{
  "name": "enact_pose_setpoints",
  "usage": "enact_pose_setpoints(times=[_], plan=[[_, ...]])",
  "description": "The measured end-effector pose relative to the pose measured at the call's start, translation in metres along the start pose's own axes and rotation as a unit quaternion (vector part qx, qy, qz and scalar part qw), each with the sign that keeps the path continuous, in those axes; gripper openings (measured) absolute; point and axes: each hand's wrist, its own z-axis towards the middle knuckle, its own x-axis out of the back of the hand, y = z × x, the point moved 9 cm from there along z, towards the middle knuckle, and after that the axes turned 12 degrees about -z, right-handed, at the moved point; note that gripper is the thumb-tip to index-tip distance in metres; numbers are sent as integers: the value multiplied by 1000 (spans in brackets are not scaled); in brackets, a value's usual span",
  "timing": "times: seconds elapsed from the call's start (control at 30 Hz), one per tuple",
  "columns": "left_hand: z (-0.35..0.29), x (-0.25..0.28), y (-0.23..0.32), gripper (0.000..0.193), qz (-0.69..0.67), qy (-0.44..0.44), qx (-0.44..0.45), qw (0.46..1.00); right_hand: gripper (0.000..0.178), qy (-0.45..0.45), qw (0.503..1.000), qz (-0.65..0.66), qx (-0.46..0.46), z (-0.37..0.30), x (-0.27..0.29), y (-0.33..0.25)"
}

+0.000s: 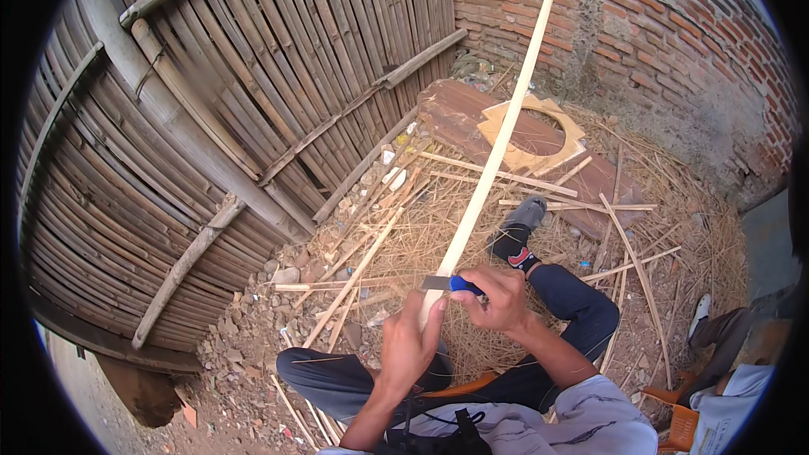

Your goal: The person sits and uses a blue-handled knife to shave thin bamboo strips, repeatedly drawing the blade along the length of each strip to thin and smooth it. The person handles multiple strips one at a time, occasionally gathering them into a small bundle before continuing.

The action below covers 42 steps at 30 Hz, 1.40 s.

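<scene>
**Knife set against a long bamboo strip, amid scraps and shavings**

At the far left stands a fence of split bamboo slats [253,76], braced by thicker poles that run slantwise across it. At its foot lies a band of stones and broken rubble [278,286], with loose bamboo sticks [354,274] strewn over it toward the middle.

The left hand [410,345] comes up from the lower edge with its fingers curled shut around the lower end of a long pale bamboo strip [497,139]. The strip rises from that grip up and to the right, over the ground litter, with its far end before the brick wall [657,25]. Just right of the left hand, the right hand [503,297] is closed on the blue handle of a knife [451,284], whose blade points left and touches the strip just above the left hand's grip.

Behind the hands, the person's dark-trousered legs spread over dry shavings [438,219]; one foot in a grey shoe [527,212] lies right beside the strip. Farther back lies a brown board [459,114] bearing a pale cut-out frame [548,139]. More thin strips cross the straw to the right. At the far right edge another person's leg and white shoe [699,310] show.
</scene>
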Motion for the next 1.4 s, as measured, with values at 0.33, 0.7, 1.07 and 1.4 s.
enact_pose_setpoints(times=[0.33,0.7,1.07,1.4], plan=[[-14,6,-11,24,43,-38,42,997,30,145,981,-69,-108,6,22,75],[-21,18,-50,28,25,-16,87,996,34,47,993,-19,-103,9,28,61],[-4,0,-9,26,11,-15,20,1000,25,13,1000,-8,-22,-2,1,13],[-37,16,-12,23,-9,-44,45,998,30,171,950,-99,-243,20,62,148]])
